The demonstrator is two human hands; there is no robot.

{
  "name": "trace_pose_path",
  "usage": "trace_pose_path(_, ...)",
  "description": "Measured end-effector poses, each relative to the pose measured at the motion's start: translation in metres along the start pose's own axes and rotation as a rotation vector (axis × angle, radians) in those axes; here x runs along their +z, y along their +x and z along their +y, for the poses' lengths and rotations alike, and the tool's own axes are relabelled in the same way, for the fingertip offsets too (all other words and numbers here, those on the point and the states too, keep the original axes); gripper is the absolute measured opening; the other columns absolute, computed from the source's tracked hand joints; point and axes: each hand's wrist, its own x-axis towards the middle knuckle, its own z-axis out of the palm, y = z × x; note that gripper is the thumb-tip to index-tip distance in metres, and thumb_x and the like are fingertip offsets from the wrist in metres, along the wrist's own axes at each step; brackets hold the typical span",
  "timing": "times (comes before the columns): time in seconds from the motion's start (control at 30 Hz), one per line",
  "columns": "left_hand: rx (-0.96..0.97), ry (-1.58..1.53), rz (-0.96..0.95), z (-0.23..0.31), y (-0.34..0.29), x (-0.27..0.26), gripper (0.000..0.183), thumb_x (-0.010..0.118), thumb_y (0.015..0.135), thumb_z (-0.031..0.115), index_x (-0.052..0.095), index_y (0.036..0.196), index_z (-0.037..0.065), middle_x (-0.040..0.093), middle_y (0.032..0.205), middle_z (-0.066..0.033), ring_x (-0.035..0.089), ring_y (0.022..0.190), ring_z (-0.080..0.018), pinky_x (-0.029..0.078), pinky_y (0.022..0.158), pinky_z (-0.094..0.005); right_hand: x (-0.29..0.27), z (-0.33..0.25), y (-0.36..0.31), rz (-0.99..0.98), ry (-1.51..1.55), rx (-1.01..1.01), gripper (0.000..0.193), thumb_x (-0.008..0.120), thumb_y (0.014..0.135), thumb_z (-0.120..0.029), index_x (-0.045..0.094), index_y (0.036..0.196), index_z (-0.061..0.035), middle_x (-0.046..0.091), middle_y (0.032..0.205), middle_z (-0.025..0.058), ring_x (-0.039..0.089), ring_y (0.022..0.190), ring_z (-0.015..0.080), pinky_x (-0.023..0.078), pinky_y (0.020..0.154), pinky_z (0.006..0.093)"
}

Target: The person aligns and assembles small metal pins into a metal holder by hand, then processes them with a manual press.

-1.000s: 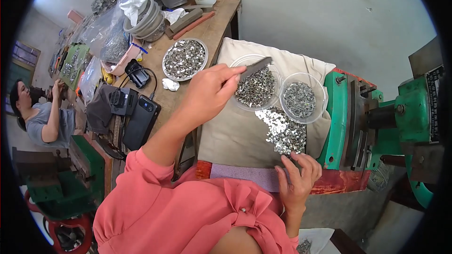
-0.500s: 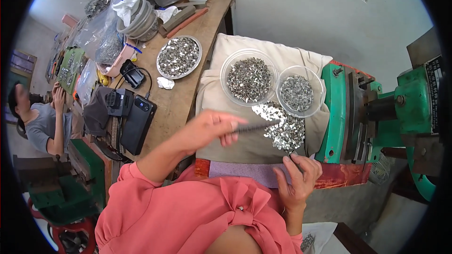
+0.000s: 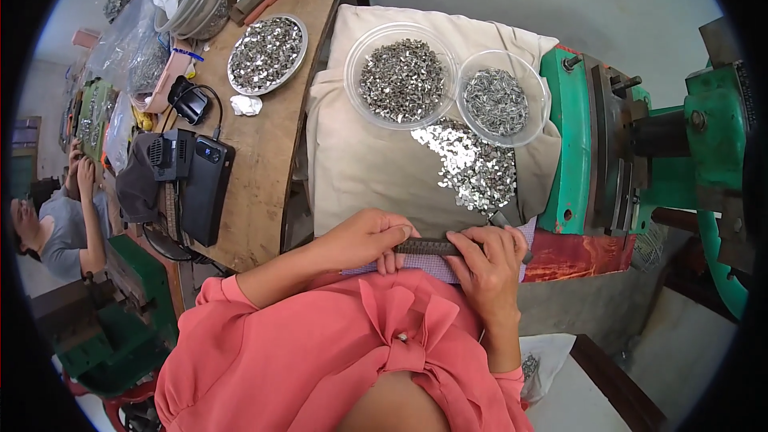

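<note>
Low in front of my chest, a dark ridged strip [image 3: 428, 247] lies level between both hands. My left hand [image 3: 360, 242] pinches its left end between thumb and fingers. At the other end, the fingers of my right hand [image 3: 494, 272] close around the strip. Just beyond the right fingers sits a small grey metal piece [image 3: 498, 219]. A loose pile of shiny small metal pieces [image 3: 480, 176] spreads over the beige cloth [image 3: 360, 184]. Behind the pile stand a larger clear bowl [image 3: 351, 84] of small metal parts and a smaller clear bowl [image 3: 541, 124] of thin metal pins.
A green press machine [image 3: 572, 160] stands at the right edge of the cloth. On the wooden table [image 3: 268, 160] at left are a white plate [image 3: 303, 56] of metal pieces, a black power bank [image 3: 210, 200] and cables. A person [image 3: 68, 228] works at far left.
My left hand has brought the strip down from above the pile toward my chest. My right hand has moved in and taken hold of its right end. The view has tilted lower.
</note>
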Motion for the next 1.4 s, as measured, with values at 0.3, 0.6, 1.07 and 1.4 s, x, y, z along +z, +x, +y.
trace_pose_path(0.3, 0.605, 0.958, 0.475, 0.004, -0.001, 0.009, 0.009, 0.058, 0.092, 0.009, 0.061, 0.098, 0.002, 0.063, 0.083, -0.0173, 0.064, 0.075, -0.0378, 0.051, 0.067, -0.0448, -0.020, 0.008, 0.011, -0.110, 0.056, 0.041, 0.033, 0.082, 0.072, -0.020, 0.073, 0.102, -0.0117, 0.061, 0.091, 0.0019, 0.057, 0.089, 0.0220, 0.037, 0.093, 0.0420)
trace_pose_path(0.6, 0.971, 1.161, 0.664, 0.019, 0.057, 0.019, 0.025, 0.070, 0.082, 0.007, 0.062, 0.105, 0.004, 0.056, 0.101, -0.0109, 0.057, 0.092, -0.0302, 0.049, 0.079, -0.0401, 0.005, 0.012, 0.034, 0.093, -0.039, 0.101, 0.035, 0.079, 0.077, -0.018, 0.071, 0.111, -0.0128, 0.060, 0.110, 0.0047, 0.053, 0.106, 0.0279, 0.036, 0.096, 0.0437)
trace_pose_path(1.07, 0.949, 1.102, 0.603, -0.010, 0.020, 0.000, 0.020, 0.075, 0.076, 0.003, 0.065, 0.093, 0.004, 0.058, 0.101, -0.0085, 0.058, 0.086, -0.0276, 0.050, 0.073, -0.0369, 0.003, 0.002, 0.023, 0.030, -0.119, 0.181, 0.027, 0.080, 0.075, -0.017, 0.077, 0.102, -0.0198, 0.059, 0.129, 0.0048, 0.042, 0.125, 0.0339, 0.029, 0.105, 0.0461)
trace_pose_path(1.4, 0.878, 0.922, 0.634, -0.020, 0.013, -0.005, 0.018, 0.074, 0.077, 0.001, 0.064, 0.091, 0.003, 0.059, 0.108, -0.0113, 0.060, 0.091, -0.0291, 0.051, 0.076, -0.0378, 0.012, -0.004, 0.041, 0.095, -0.027, 0.129, 0.018, 0.081, 0.072, -0.011, 0.076, 0.089, -0.0166, 0.063, 0.121, 0.0034, 0.045, 0.123, 0.0340, 0.031, 0.103, 0.0442)
